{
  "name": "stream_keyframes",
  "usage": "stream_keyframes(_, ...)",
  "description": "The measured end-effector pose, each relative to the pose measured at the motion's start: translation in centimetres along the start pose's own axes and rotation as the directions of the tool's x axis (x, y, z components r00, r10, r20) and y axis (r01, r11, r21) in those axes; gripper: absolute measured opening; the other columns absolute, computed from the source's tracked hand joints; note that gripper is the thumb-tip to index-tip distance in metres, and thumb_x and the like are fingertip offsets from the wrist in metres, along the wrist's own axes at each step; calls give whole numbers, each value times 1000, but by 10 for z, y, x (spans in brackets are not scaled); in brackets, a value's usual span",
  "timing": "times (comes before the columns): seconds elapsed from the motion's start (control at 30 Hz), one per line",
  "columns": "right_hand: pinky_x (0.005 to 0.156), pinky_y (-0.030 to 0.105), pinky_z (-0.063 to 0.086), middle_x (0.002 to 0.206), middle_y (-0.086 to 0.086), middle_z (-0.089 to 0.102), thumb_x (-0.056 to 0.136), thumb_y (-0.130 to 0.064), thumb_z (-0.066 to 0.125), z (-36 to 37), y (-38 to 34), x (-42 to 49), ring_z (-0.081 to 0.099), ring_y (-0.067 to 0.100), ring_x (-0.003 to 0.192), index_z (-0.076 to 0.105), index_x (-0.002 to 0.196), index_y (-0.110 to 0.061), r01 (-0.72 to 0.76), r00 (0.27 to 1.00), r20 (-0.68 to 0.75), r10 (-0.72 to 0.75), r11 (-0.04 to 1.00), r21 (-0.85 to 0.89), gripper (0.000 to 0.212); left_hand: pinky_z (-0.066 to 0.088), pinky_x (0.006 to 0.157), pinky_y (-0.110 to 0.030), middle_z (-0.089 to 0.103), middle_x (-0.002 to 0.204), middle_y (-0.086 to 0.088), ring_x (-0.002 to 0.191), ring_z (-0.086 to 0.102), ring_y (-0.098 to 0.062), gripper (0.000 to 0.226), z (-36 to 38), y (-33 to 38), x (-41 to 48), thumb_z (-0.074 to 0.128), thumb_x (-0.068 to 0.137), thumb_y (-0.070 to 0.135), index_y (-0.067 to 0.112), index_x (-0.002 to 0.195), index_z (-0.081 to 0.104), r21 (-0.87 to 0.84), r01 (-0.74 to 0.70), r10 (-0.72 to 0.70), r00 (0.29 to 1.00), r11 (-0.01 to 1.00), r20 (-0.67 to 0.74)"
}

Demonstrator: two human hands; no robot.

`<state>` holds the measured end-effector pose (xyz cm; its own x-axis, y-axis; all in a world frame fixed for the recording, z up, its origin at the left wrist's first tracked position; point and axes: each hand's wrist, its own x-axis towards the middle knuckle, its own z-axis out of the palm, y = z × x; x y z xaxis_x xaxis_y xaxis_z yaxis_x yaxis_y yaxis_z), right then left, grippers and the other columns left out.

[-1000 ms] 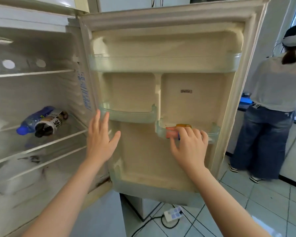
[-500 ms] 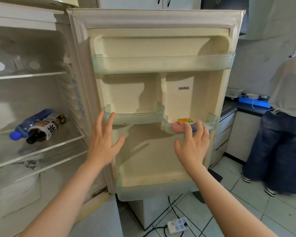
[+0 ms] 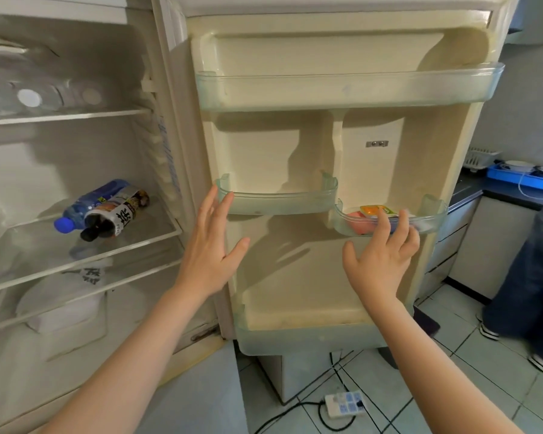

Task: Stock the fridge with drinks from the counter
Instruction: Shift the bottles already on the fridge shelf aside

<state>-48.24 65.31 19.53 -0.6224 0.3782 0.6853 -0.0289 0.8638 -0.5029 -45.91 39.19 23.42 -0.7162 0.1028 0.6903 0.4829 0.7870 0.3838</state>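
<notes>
The fridge stands open, its door (image 3: 295, 277) swung out in front of me. A pink and orange drink pack (image 3: 362, 219) lies in the small right door bin (image 3: 433, 219). My right hand (image 3: 380, 261) hovers just below and in front of that bin, fingers spread, holding nothing. My left hand (image 3: 209, 245) is open too, fingertips near the left corner of the small left door bin (image 3: 279, 205). On the glass shelf (image 3: 138, 239) inside lie a blue-capped bottle (image 3: 85, 205) and a dark tea bottle (image 3: 116, 214), both on their sides.
The long top door bin (image 3: 348, 92) holds nothing. A white bag (image 3: 63, 302) sits under the glass shelf. A power strip (image 3: 345, 404) and cable lie on the tiled floor. A person in jeans (image 3: 533, 277) stands at the counter (image 3: 514, 192) on the right.
My right hand has let go of the drink pack in the right door bin and drawn back below it. The view has shifted left and back; my left hand stays open.
</notes>
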Motion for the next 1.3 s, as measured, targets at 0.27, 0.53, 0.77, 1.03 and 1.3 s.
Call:
stream_keyframes(0.27, 112, 42, 23, 136, 23, 34, 69, -9, 60, 17, -101, -58, 33, 42, 124, 45, 117, -3, 488, 854, -380, -356, 799, 350, 51, 29, 101, -28, 39, 141, 9, 128, 31, 0, 47, -70, -66, -49, 51, 85, 36, 24, 131, 49, 98, 205, -194, 975, 974, -105)
stream_keyframes(0.53, 93, 38, 44, 121, 14, 56, 68, -3, 66, 104, -247, -98, 52, 29, 112, 60, 107, -3, 532, 715, 11, -699, 553, 641, 40, 43, 89, -37, 55, 110, 6, 110, 53, -18, 27, -151, -207, -77, 60, 89, 16, 19, 116, 59, 32, 557, -525, 799, 830, -292)
stream_keyframes(0.77, 95, 40, 43, 140, 8, 43, 75, -6, 59, 211, -351, -89, 40, 30, 126, 49, 130, -9, 567, 511, 421, -749, 662, 490, 56, 39, 90, -28, 57, 121, -3, 109, 54, -18, 34, -173, -316, -46, 59, 89, 23, 15, 122, 56, 11, 686, -668, 711, 727, -217)
stream_keyframes(1.03, 109, 38, 30, 151, 3, 25, 74, -6, 56, 287, -414, -65, 19, 25, 140, 25, 147, -21, 741, 359, 472, -805, 554, 381, 81, 42, 98, -35, 51, 132, -13, 114, 55, -28, 50, -166, -394, 11, 62, 87, 24, 8, 132, 48, 33, 727, -722, 685, 686, -98)
stream_keyframes(1.3, 115, 43, 18, 155, 9, 23, 74, -10, 67, 319, -426, -60, 13, 27, 145, 31, 145, -22, 820, 172, 488, -856, 399, 410, 81, 37, 61, -26, 59, 94, -2, 80, 59, -21, 29, -145, -429, 39, 70, 78, 21, 19, 99, 49, -33, 704, -705, 710, 709, 12)
